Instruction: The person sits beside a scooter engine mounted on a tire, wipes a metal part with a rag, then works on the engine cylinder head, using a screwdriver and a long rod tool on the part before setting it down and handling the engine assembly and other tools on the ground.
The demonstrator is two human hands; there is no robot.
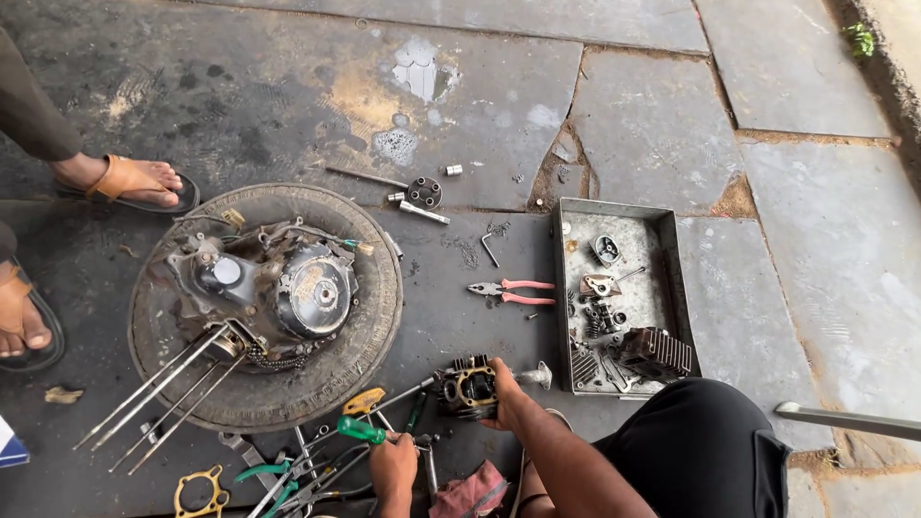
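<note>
My right hand grips a small dark engine cylinder head that rests on the black mat, with a valve sticking out beside it. My left hand is closed around a green-handled screwdriver lying among loose tools. To the left, an engine crankcase sits on an old tyre, with several long studs pointing toward the front left.
A metal tray of small engine parts stands at the right. Pink-handled pliers, an allen key and sockets lie behind. Another person's sandalled feet are at the left. A gasket and red rag lie near me.
</note>
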